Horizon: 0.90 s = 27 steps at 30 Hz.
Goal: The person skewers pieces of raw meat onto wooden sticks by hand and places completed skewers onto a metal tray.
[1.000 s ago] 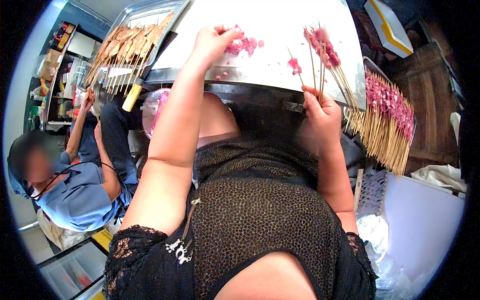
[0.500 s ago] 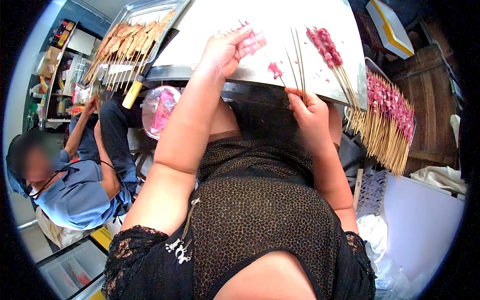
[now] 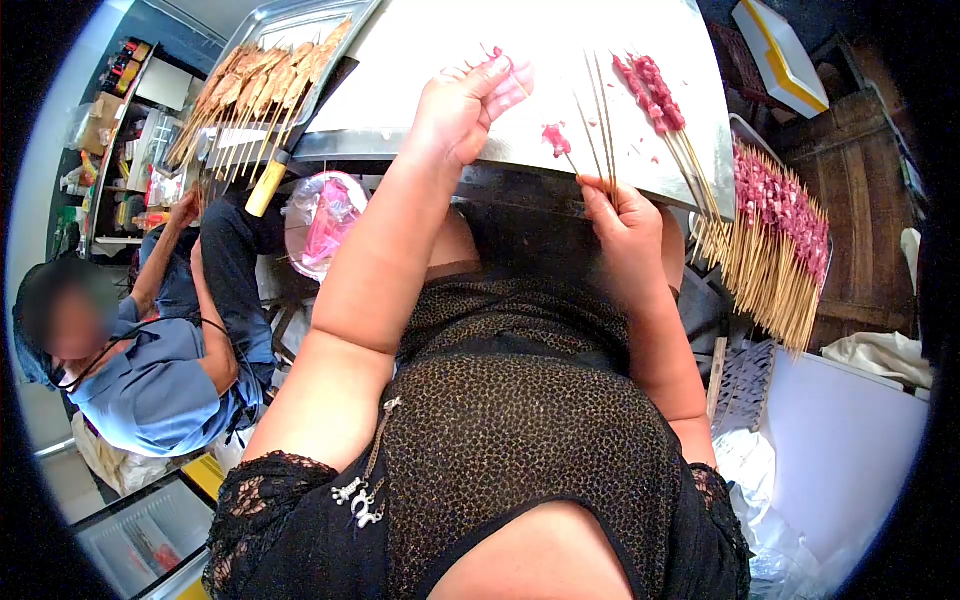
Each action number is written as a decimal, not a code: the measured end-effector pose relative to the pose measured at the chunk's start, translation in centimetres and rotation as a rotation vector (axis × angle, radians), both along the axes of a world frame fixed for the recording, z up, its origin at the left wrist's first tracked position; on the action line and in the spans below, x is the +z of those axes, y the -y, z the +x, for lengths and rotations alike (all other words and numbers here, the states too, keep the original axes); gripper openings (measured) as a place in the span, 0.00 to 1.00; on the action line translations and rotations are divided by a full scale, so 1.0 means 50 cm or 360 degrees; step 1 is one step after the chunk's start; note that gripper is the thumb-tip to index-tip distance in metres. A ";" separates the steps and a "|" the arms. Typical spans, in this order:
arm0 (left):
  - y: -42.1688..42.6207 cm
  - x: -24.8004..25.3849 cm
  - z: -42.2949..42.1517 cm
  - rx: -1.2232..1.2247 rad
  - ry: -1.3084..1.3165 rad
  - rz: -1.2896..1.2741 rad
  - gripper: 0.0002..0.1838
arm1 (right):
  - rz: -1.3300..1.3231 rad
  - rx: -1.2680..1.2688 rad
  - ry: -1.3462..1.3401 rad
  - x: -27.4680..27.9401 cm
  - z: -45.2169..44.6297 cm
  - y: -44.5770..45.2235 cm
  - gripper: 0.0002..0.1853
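My left hand point(image 3: 468, 105) is raised over the metal work surface, its thumb and fingers pinched on a small piece of red raw meat point(image 3: 497, 54). Below and to the right, my right hand point(image 3: 625, 225) is closed round the lower ends of several thin skewers at the near edge. One skewer carries a piece of raw meat point(image 3: 555, 140) near the left fingers; whether its tip reaches them is hard to make out. The other skewers point(image 3: 601, 115) in that hand are bare. Beside them, filled meat skewers point(image 3: 650, 92) lie on the surface with their sticks over the edge.
A tray of many raw meat skewers point(image 3: 785, 215) stands at the right. Browner skewers point(image 3: 265, 80) fill a metal tray at the upper left, near a yellow-handled knife point(image 3: 266, 186). A bag-lined bucket point(image 3: 325, 225) is below. A person in blue point(image 3: 155, 380) sits at the left.
My left hand has shifted slightly, the pinched meat staying at its fingertips. My right hand and its skewers have moved a little to the right.
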<state>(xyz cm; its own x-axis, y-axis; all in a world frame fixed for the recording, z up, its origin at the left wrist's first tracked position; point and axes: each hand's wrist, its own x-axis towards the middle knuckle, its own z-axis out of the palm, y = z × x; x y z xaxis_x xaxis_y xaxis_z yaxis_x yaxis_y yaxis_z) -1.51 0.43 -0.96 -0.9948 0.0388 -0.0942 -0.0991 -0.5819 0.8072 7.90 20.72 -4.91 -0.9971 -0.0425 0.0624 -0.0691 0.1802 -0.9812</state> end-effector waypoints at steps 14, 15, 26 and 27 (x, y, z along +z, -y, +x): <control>-0.008 0.014 0.015 -0.0134 -0.0109 -0.0064 0.12 | -0.0214 0.0034 0.0091 0.001 -0.001 0.020 0.10; -0.004 0.016 0.014 -0.0125 -0.0088 -0.0079 0.13 | -0.0214 0.0039 0.0089 0.002 -0.001 0.020 0.10; 0.002 0.006 0.012 -0.0091 0.0027 -0.0057 0.16 | 0.0173 0.0024 -0.0068 0.002 0.001 -0.004 0.09; -0.010 0.007 0.014 -0.0034 0.0049 -0.0054 0.16 | 0.0146 0.0043 -0.0099 -0.006 -0.001 -0.002 0.09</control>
<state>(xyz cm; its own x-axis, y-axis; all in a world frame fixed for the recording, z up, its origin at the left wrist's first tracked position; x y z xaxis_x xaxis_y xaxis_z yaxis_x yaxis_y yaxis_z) -0.80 0.93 -0.62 -0.9904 0.0565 -0.1265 -0.1366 -0.5516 0.8229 7.86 20.83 -5.18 -0.9899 -0.0777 0.1185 -0.1352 0.2666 -0.9543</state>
